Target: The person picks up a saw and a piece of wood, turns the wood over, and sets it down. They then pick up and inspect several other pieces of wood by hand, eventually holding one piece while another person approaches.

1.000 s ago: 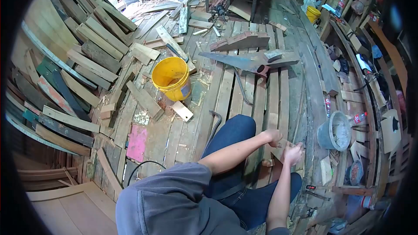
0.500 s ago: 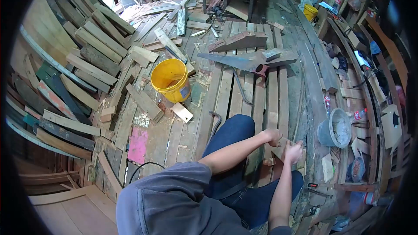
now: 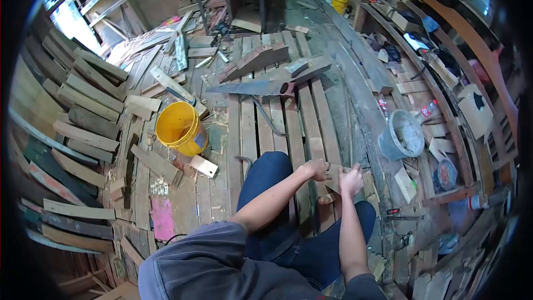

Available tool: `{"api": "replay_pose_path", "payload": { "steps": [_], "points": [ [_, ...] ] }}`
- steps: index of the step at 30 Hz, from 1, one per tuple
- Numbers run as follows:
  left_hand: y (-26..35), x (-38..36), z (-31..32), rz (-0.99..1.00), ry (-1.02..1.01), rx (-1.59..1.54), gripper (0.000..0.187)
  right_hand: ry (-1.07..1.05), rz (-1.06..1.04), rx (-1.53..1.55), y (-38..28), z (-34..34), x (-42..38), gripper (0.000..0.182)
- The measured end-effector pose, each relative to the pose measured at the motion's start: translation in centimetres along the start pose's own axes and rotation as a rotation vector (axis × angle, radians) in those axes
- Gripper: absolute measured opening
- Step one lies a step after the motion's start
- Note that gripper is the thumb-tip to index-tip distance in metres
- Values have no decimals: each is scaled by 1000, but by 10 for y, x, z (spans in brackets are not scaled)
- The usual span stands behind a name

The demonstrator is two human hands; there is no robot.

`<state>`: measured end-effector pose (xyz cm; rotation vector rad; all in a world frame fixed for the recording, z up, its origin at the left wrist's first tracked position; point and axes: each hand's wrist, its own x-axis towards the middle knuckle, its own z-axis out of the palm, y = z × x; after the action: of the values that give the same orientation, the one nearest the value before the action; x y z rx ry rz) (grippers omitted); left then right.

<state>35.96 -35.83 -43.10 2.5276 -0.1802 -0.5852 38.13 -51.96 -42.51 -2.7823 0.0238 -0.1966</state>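
My left hand (image 3: 317,169) is closed on one end of a small wooden piece (image 3: 334,171), just beyond my knees. The other end is in my right hand (image 3: 350,180), its fingers wrapped round it. Under both hands lie long wooden slats (image 3: 302,150), with a small wood block (image 3: 326,199) just below the held piece. Farther off, a hand saw (image 3: 250,88) with a dark red handle rests across the slats, beside a curved wooden piece (image 3: 258,60). A bent metal bar (image 3: 268,118) lies between the saw and my knee.
A yellow bucket (image 3: 191,136) stands to the left, near a pink patch (image 3: 162,218) on the floor. On the right are a grey bucket (image 3: 395,147), a plastic bottle (image 3: 427,109) and a red-handled tool (image 3: 393,211). Curved boards (image 3: 91,125) line the left side.
The camera view has turned, so the surroundings appear shifted to the left. Both hands remain at the wooden piece, now held a little flatter.
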Motion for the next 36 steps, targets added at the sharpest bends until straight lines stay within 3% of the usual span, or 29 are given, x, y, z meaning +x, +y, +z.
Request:
{"api": "replay_pose_path", "payload": {
  "steps": [2,10,13,14,16,17,19,21,22,27,31,36],
  "points": [
    [1,-1,0,-14,-8,-8,60,10,-36,-21,5,2,0,56],
    [2,-1,0,42,-18,5,65,20,-14,-4,7,3,1,47],
    [-8,9,5,36,-89,-2,66,-63,8,-13,6,2,5,47],
    [-11,9,7,73,-44,-9,65,-88,-83,-14,18,23,7,49],
    [-8,4,1,72,-54,-65,63,-267,-3,-84,11,-2,7,51],
    [-16,9,8,181,29,-80,62,-229,-35,-66,10,-11,4,49],
    [6,-2,-12,127,-21,-6,57,-52,-57,-61,17,4,2,51],
    [4,2,-9,124,-37,-47,54,-112,-28,-16,17,2,3,57],
    [8,0,-11,87,-37,-66,53,-35,-65,-3,20,7,2,60],
    [20,-5,-15,79,-36,-37,54,-155,-6,57,18,-3,1,65],
    [20,-3,-13,100,-15,-35,52,-90,-50,59,23,0,-1,64],
    [15,0,-8,222,22,-57,44,-178,3,122,25,-7,-2,67]
  ]
}}
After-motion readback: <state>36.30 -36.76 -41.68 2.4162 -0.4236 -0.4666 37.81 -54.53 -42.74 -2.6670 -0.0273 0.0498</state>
